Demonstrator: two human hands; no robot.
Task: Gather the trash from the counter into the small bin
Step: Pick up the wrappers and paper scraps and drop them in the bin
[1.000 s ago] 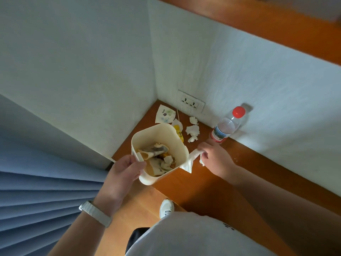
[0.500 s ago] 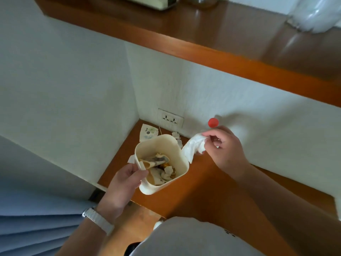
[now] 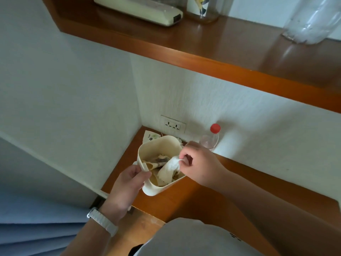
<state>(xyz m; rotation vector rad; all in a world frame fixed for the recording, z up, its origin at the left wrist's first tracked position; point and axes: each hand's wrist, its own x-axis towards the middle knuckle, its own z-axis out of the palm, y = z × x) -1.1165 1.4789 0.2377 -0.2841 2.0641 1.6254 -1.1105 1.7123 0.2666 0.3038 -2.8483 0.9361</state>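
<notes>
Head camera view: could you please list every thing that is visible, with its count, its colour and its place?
small bin: one, cream, tilted over the counter corner, holding mixed trash
tissue: one, white, hanging into the bin from the right hand
paper packet: one, white with print, on the counter behind the bin
paper scraps: a few, white, mostly hidden behind the bin rim
water bottle: one, clear with red cap, upright by the wall
wall socket: one double, white, above the counter
counter: one, orange-brown wood
upper shelf: one, brown wood, carrying a cream device, a jar and a clear container
curtain: one, blue, lower left
left hand: grips the bin rim; white watch strap on the wrist
right hand: pinches the tissue above the bin
</notes>
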